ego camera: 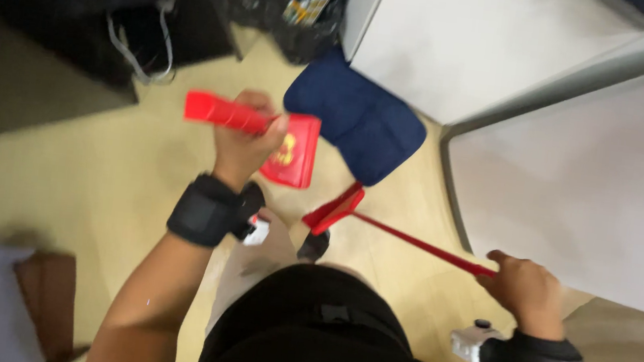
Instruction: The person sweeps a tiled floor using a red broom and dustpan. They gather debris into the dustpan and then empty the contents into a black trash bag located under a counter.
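**Sweeping the floor, dustpan and broom in hand**

The pale wood floor fills the middle of the frame, with a white cabinet at right and a dark blue mat at upper centre. The red dustpan hangs at centre, its handle clamped in the left hand. The right hand, lower right, is closed round the red broom, its head beside the mat. Judged as mid-sweep; gathering calls for lowering the pan to the floor.
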